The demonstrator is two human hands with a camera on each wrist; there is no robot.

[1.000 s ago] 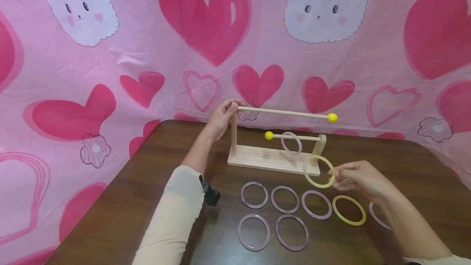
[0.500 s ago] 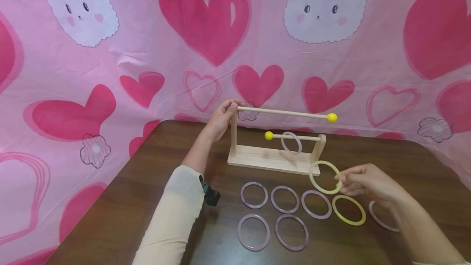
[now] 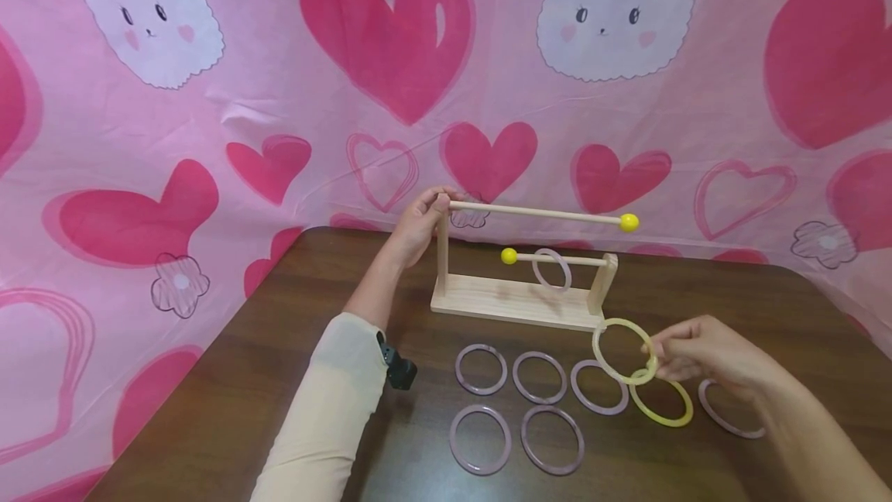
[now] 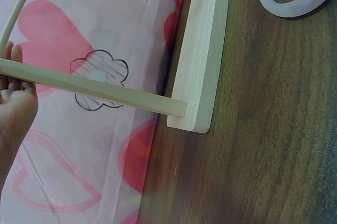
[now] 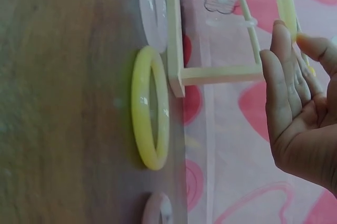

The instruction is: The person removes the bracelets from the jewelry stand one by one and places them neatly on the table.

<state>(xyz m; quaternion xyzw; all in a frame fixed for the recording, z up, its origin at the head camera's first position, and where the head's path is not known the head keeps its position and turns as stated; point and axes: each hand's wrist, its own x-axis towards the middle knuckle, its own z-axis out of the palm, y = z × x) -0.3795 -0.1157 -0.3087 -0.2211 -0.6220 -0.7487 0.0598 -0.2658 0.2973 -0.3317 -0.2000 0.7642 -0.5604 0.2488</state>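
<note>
My left hand (image 3: pixel 420 229) grips the top of the tall left post of a wooden rack (image 3: pixel 516 300), thumb in front and fingers behind. The rack has two rods tipped with yellow balls; a pale purple ring (image 3: pixel 567 273) hangs on the lower one. Between thumb and fingertips, my right hand (image 3: pixel 711 355) pinches a translucent yellow ring (image 3: pixel 596 351), raised in front of the rack's right end. In the head view it overlaps a second yellow ring (image 5: pixel 139 103) that lies flat on the table. The left wrist view shows the hand around the post (image 4: pixel 95 87).
Several purple rings lie on the brown table (image 3: pixel 313 285), including a front one (image 3: pixel 481 473) and another (image 3: pixel 725 428) partly behind the right forearm. A pink heart-patterned cloth (image 3: pixel 334 84) hangs behind. A small black device (image 3: pixel 399 369) sits on the left wrist.
My right hand has moved right and down with the yellow ring, away from the rack's right end. My left hand and the rack stay put.
</note>
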